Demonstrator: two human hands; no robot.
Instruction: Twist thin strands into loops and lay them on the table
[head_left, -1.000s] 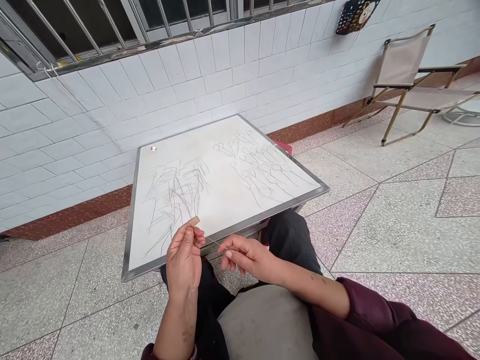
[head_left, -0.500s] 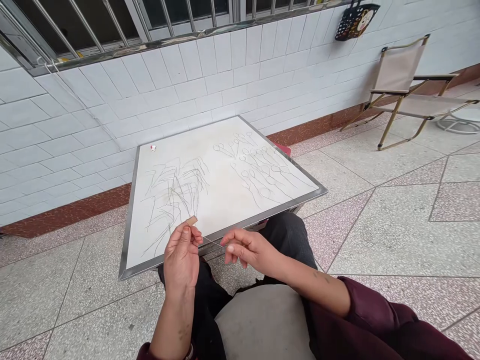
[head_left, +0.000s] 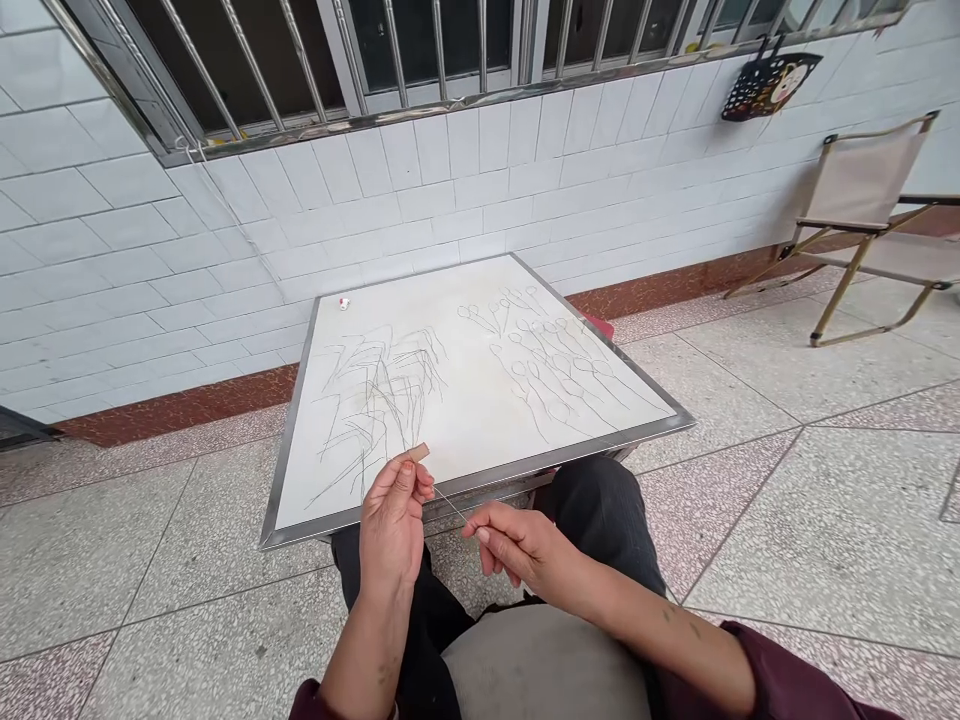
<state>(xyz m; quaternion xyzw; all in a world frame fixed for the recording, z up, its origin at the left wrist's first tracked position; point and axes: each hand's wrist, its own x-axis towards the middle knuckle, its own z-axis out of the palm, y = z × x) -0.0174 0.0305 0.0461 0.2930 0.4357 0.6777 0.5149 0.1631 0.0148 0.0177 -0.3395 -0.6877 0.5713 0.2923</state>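
Observation:
My left hand is closed at the near edge of the table. Its fingertips pinch a small tan block, perhaps wood or cork. A thin wire runs from those fingers towards my right hand, whose thumb and forefinger are pinched on its end. On the white table beyond, bent wires lie in an overlapping heap at the left. Wires with round loops at one end are spread over the right side. How the wire meets the tan block is hidden by my left fingers.
A small white and red object sits at the table's far left corner. Behind stands a tiled wall with a barred window. To the right are a folding chair and a hanging dark bag. My knees are under the table edge.
The fingers of my right hand have closed on the wire's end, where thumb and forefinger were apart before. My left hand keeps its grip. The whole view has shifted as my head turned.

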